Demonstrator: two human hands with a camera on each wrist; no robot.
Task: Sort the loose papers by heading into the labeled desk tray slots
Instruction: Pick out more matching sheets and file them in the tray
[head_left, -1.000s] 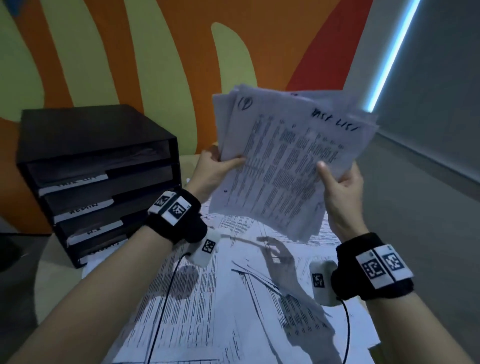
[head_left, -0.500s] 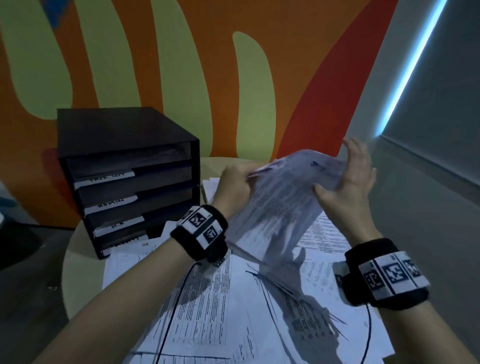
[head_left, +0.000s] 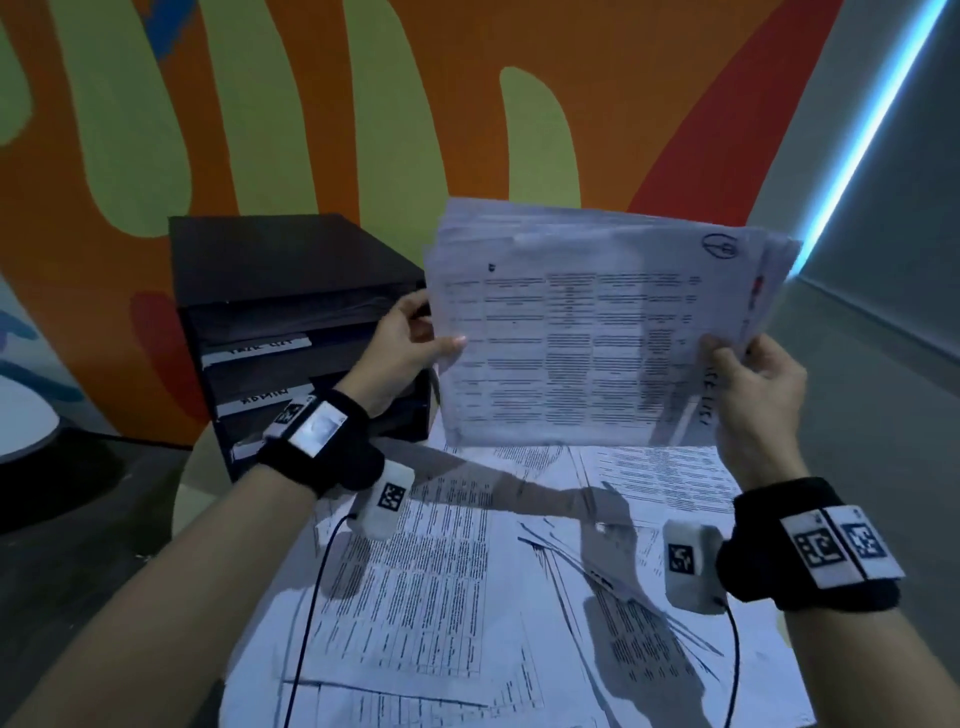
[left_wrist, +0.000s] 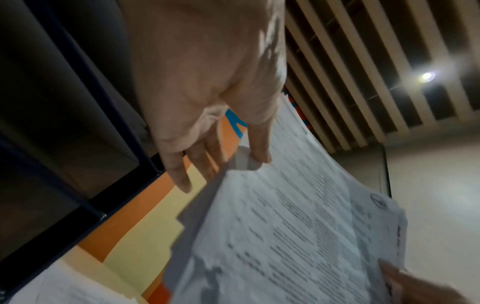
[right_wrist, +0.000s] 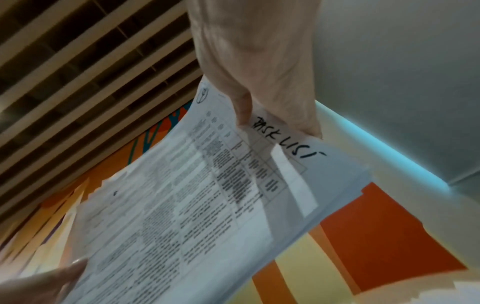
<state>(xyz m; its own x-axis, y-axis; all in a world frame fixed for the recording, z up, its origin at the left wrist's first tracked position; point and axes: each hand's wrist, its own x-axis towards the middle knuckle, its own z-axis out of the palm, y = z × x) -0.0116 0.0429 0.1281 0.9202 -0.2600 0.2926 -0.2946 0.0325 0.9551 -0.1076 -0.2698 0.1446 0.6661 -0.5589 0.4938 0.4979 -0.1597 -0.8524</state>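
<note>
Left of the held stack: black desk tray (head_left: 291, 291), four slots one above another, white label strips on the slot fronts, lettering too blurred to read. Tray standing on the round table (head_left: 200, 473), at its far left side, against the orange and green painted wall (head_left: 260, 104).

At the stack's left edge: left hand (head_left: 402, 345), thumb laid on the front sheet, other fingers behind the paper, pinching the bundle. Black wristband with printed markers just below that hand, a white camera pod hanging under the wrist. In the left wrist view, left fingers (left_wrist: 259, 144) curled onto the sheet edge, the tray's dark frame close beside them.

Centre: stack of papers (head_left: 587, 338) held up in the air above the table, turned sideways, printed table rows facing the head camera, a circled mark in the upper right corner. In the right wrist view, "TASK LIST" handwritten along the stack's (right_wrist: 207, 195) right margin.

Below the stack: loose papers (head_left: 441, 571) spread flat and overlapping across the table.

At the stack's right edge: right hand (head_left: 758, 384), fingers curled over the margin, gripping the bundle, thumb not visible from the head. Right of the stack: grey wall with a blue light strip (head_left: 857, 130).
</note>
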